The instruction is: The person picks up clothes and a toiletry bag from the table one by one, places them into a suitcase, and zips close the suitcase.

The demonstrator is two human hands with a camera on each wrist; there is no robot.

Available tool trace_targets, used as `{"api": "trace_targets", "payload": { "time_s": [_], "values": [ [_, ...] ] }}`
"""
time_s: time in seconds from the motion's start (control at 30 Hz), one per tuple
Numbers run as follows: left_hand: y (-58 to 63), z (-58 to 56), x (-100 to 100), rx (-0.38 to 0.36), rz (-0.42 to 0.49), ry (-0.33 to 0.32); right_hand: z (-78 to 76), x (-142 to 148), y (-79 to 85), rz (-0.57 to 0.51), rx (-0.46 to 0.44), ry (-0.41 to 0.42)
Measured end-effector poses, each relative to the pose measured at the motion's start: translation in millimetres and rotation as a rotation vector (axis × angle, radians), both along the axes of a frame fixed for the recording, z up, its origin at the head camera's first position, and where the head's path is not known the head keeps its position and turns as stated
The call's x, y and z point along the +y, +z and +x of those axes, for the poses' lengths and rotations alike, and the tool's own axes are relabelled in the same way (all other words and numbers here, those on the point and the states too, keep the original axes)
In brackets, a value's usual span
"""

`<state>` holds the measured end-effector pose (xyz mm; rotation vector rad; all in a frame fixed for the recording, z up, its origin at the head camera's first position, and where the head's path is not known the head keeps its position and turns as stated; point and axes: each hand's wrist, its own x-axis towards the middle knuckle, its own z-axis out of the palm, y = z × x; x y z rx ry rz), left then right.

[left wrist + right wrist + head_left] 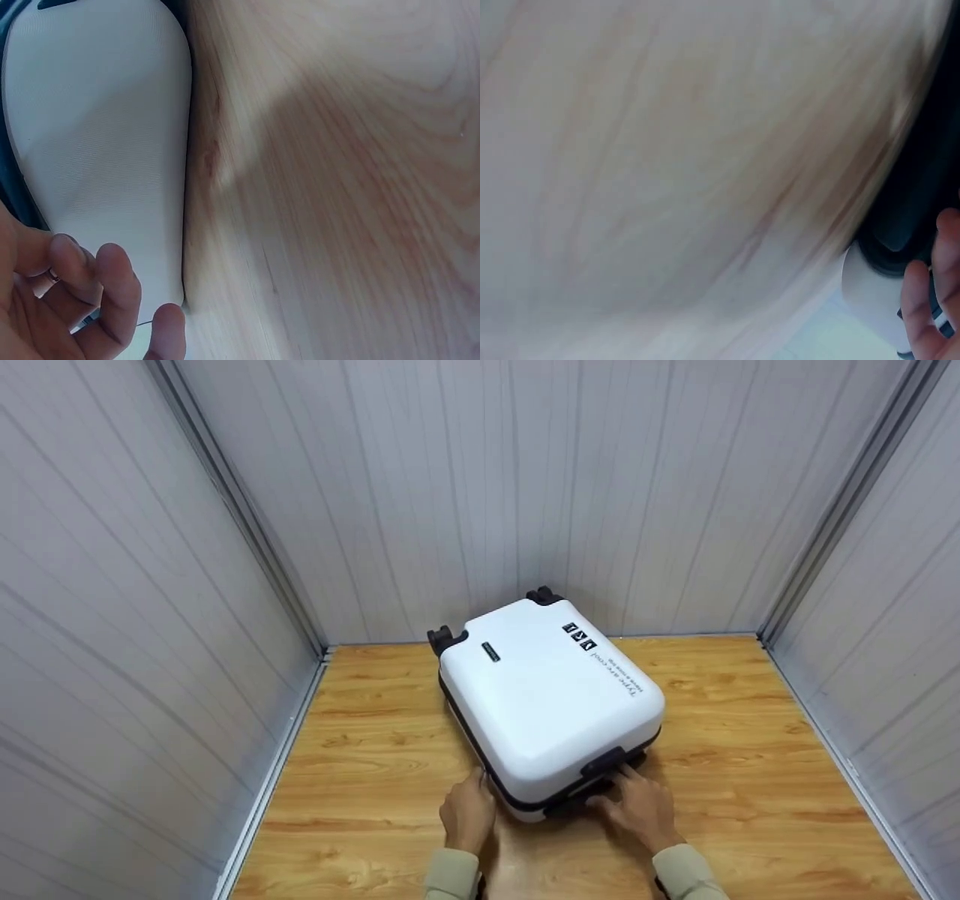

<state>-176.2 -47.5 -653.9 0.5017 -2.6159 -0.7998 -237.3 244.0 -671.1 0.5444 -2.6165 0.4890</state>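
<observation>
A white hard-shell suitcase (555, 697) lies flat on the wooden floor, its black wheels (446, 640) at the far end. A dark zipper seam runs around its side. My left hand (469, 810) is at the near left edge, thumb and forefinger pinching a small zipper pull at the seam. In the left wrist view, its other fingers (120, 300) curl beside the white lower shell (112, 142). At the near end, my right hand (639, 806) touches the suitcase just below the black handle (604, 763), fingers spread. Its fingers (922, 307) show beside black trim in the right wrist view.
Pale panelled walls (517, 495) enclose the wooden floor (367, 750) on the left, back and right. The suitcase's wheeled end lies close to the back wall. Metal strips (277, 765) run along the foot of the side walls.
</observation>
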Motion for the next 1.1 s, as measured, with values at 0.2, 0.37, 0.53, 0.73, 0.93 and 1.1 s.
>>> {"api": "trace_targets", "payload": {
  "time_s": [0.2, 0.37, 0.53, 0.73, 0.93, 1.1],
  "values": [
    [8.2, -1.5, -6.0, -0.049, 0.041, 0.024, 12.4, -12.9, 6.2, 0.011, 0.018, -0.048],
    [11.5, -11.3, -17.8, -0.083, 0.049, 0.044, 22.7, -32.9, 3.4, 0.01, 0.066, -0.066],
    [14.5, -14.4, -22.2, -0.068, 0.009, 0.064, 26.6, -45.5, 3.3, 0.033, 0.101, -0.108],
    [13.9, -4.6, -16.0, 0.004, -0.032, 0.058, 27.9, -48.8, 6.2, 0.04, 0.059, -0.14],
    [14.2, 5.6, -8.7, 0.07, -0.083, 0.058, 30.1, -55.3, 12.0, 0.035, -0.041, -0.179],
    [15.2, 10.0, -7.7, 0.041, -0.102, 0.08, 30.5, -60.8, 15.0, 0.024, -0.122, -0.2]
  ]
}}
